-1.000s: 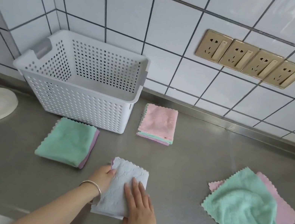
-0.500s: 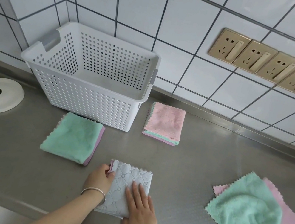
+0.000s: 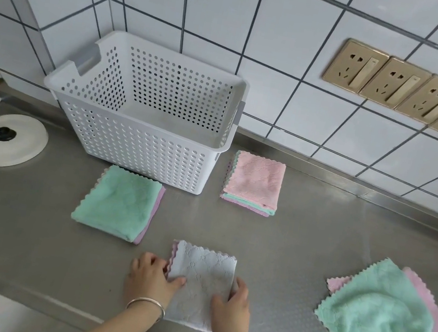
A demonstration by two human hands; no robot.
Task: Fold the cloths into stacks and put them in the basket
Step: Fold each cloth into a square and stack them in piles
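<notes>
Half a second ago the right hand [image 3: 231,304] lay flat on top of the folded grey cloth [image 3: 200,279]; now it has slid to the cloth's right edge, thumb on top and fingers curled round the side. The left hand [image 3: 150,276] has shifted too, from the upper left corner down to the left edge, thumb pressed on the fabric, a thin bangle [image 3: 146,304] on its wrist. Both hands pinch the folded cloth between them, so each is closed on it. A lilac layer peeps out along its left side. The cloth lies at 6 o'clock on the steel counter [image 3: 301,239], flat.

The view has swung slightly, so everything sits a little lower and to the right in frame. The white perforated basket [image 3: 138,151] stands at 11 o'clock from the hands, against the wall, with nothing visible inside. A folded green-over-lilac stack [image 3: 117,202] lies at 10 o'clock, just in front of the basket. A pink-topped stack [image 3: 254,182] lies at 1 o'clock, just beside the basket's right end. At 3 o'clock an unfolded green cloth [image 3: 382,326] sprawls over a pink cloth [image 3: 431,314].

A white round lid [image 3: 5,140] with a black knob rests at 9 o'clock. The wall is white tile with dark grout, carrying four gold sockets [image 3: 412,91] at 2 o'clock
</notes>
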